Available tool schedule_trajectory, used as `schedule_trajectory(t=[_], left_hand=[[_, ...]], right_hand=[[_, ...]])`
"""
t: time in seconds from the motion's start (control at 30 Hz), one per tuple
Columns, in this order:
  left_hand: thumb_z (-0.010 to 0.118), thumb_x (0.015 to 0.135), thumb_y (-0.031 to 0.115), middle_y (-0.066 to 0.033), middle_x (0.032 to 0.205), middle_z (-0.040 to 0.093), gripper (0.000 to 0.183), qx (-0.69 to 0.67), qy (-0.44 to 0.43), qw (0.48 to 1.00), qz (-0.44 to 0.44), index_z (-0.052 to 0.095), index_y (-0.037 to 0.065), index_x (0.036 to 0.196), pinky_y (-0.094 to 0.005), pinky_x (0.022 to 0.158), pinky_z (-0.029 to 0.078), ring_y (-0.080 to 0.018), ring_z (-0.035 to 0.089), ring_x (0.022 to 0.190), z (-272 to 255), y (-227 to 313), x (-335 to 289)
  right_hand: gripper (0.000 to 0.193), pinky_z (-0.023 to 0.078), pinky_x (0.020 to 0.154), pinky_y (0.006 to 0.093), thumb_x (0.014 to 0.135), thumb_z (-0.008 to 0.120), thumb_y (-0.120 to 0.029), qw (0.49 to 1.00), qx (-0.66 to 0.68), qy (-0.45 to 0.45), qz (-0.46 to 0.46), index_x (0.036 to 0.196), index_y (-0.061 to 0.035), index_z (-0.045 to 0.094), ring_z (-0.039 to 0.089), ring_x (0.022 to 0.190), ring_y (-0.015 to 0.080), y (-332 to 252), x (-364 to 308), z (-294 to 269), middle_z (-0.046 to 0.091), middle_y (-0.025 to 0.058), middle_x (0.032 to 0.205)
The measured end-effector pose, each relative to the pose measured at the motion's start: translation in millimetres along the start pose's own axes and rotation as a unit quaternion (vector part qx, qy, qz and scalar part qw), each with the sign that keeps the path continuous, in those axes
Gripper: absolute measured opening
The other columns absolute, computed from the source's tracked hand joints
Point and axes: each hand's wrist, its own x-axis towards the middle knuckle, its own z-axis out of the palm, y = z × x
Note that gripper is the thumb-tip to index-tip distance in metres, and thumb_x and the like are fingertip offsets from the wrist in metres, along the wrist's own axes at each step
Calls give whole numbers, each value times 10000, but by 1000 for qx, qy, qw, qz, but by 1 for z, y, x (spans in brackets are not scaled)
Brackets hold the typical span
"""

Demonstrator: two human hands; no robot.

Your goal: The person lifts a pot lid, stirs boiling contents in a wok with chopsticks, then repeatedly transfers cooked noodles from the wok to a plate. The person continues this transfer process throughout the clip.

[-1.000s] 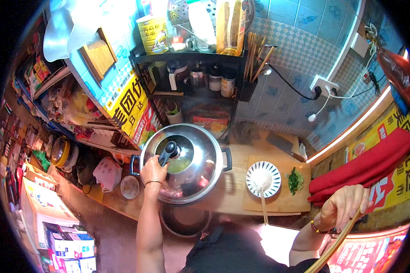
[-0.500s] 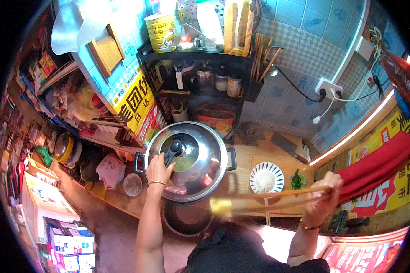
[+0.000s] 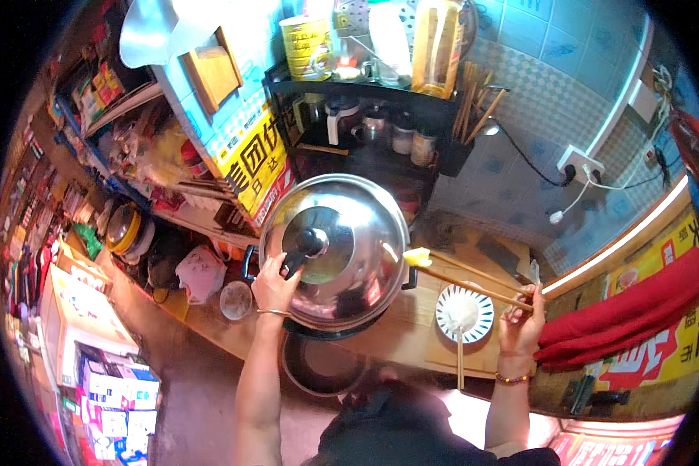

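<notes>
My left hand (image 3: 275, 287) is wrapped round the black handle of a domed steel lid (image 3: 373, 264) with a glass centre. The lid sits raised over a pot (image 3: 412, 278), whose dark rim shows along the near edge; its contents are hidden. In my right hand (image 3: 520, 326) is a pair of long wooden chopsticks (image 3: 474, 284). Their tips pinch a small yellow piece (image 3: 417, 257), close to the lid's right edge. Below the chopsticks lies a striped white plate (image 3: 443, 304) with something white on it. Another pair of chopsticks (image 3: 460, 365) rests across its near rim.
A black rack (image 3: 349, 90) with jars and jugs stands behind the pot. An empty dark pan (image 3: 326, 366) is in front of it. A cleaver (image 3: 501, 252) lies at the back right. Red cloth (image 3: 621, 311) hangs right of my hand. A plastic tub (image 3: 236, 300) is at left.
The lid has risen and shifted away from me, with my left hand still on its handle. My right hand has brought the chopsticks and yellow piece up and forward, beside the lid.
</notes>
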Motion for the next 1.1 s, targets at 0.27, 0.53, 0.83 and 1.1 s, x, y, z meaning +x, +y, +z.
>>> schedule_trajectory(t=[0.27, 0.53, 0.83, 1.1], left_hand=[[694, 672, -17, -64, 854, 579, 355, -172, 31, 964, -200, 606, -21, 1016, -235, 682, 493, -121, 588, 784, -101, -8, -50], [688, 706, -6, -72, 945, 579, 353, 96, 26, 919, -381, 584, -30, 1043, -263, 688, 483, -148, 570, 829, -247, -68, -205], [731, 657, 172, -142, 964, 630, 387, 215, -56, 918, -329, 622, 56, 1009, -388, 699, 494, -288, 613, 808, -129, -138, -345], [725, 672, 338, -127, 911, 626, 401, 94, -254, 895, -355, 619, 96, 974, -395, 735, 479, -277, 601, 852, 41, -139, -351]], right_hand=[[184, 408, 399, 167, 929, 492, -235, 998, -2, -3, 56, 835, -84, 536, 491, 429, 60, 11, 26, 17, 563, 17, 695], [199, 438, 414, 166, 931, 484, -238, 994, -43, -9, 99, 852, -78, 573, 550, 498, 69, 32, 59, 7, 587, 30, 702], [182, 452, 425, 156, 919, 508, -220, 986, -83, 5, 148, 863, -58, 572, 551, 527, 76, 78, 48, -7, 582, 35, 689], [160, 459, 486, 174, 918, 509, -170, 980, -117, 11, 161, 888, -26, 570, 512, 569, 87, 100, 25, -29, 581, 36, 765]])
